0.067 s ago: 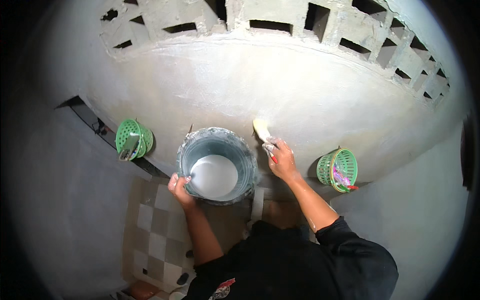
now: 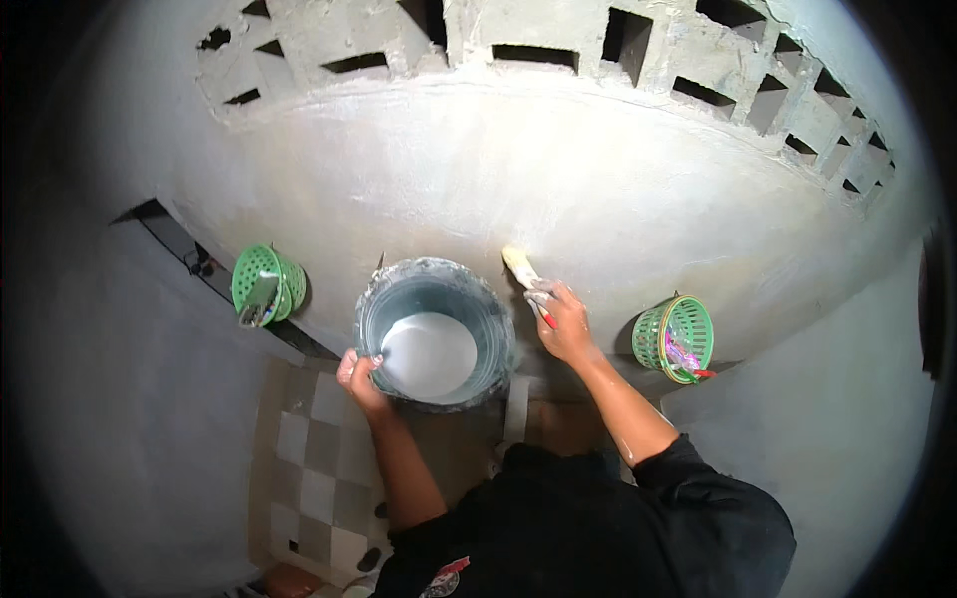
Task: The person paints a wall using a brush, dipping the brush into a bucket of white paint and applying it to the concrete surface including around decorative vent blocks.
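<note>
My left hand [image 2: 363, 380] grips the left rim of a dark bucket [image 2: 495, 339], its fingers closed over the edge. White paint [image 2: 430, 355] covers the bottom of the bucket, and dried paint crusts its rim. In my right hand [image 2: 562, 321] is a paintbrush [image 2: 519, 267] with pale bristles and a red handle end. The bristle tip touches the grey-white wall [image 2: 439, 174] or is very close to it, just right of the bucket. White smears mark the fingers of both hands.
Two green plastic baskets hang on the wall: one on the left [image 2: 290, 274] with small items, one on the right [image 2: 648, 334] holding pink and red things. Cement vent blocks [image 2: 543, 25] run along the top. Checkered floor tiles [image 2: 317, 453] show at lower left.
Very little differs. The brush tip sits slightly lower in the picture, and the whole view has shifted a few pixels. Both hands keep their holds.
</note>
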The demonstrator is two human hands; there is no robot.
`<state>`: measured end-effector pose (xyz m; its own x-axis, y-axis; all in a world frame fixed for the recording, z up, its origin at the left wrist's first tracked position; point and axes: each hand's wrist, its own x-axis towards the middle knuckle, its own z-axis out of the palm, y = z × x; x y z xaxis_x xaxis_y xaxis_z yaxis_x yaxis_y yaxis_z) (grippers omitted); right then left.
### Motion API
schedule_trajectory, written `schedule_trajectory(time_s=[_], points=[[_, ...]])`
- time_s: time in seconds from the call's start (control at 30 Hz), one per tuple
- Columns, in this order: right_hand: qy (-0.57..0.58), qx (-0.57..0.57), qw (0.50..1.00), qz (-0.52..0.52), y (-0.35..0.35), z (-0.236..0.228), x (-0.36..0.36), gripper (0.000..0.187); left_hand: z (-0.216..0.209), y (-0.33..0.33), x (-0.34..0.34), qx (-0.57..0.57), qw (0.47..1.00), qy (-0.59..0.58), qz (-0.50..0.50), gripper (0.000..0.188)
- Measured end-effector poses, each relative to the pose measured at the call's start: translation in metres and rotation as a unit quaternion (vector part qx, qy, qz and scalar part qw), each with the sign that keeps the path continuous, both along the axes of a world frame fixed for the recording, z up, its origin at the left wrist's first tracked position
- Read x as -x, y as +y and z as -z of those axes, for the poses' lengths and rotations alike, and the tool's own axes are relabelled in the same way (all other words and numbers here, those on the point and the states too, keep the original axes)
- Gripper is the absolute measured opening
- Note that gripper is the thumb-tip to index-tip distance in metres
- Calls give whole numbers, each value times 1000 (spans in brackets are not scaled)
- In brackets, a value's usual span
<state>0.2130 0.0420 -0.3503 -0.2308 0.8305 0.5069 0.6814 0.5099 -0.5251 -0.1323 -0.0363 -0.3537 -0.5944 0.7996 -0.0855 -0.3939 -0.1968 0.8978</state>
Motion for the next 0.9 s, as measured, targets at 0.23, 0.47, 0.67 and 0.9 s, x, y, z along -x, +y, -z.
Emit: schedule_trajectory(time_s=[0.23,0.47,0.67,0.9], points=[[32,-162,976,140,-9,-66,-43,42,-23,-5,-2,57,998,-2,19,13],[-74,-143,984,71,-4,-9,-26,47,41,3,-18,41,997,-62,4,34],[-181,-10,983,9,-46,79,-48,54,81,-1,-25,27,999,-1,16,34],[-123,50,991,-5,-73,136,-50,53,105,3,-46,71,992,-33,104,17]])
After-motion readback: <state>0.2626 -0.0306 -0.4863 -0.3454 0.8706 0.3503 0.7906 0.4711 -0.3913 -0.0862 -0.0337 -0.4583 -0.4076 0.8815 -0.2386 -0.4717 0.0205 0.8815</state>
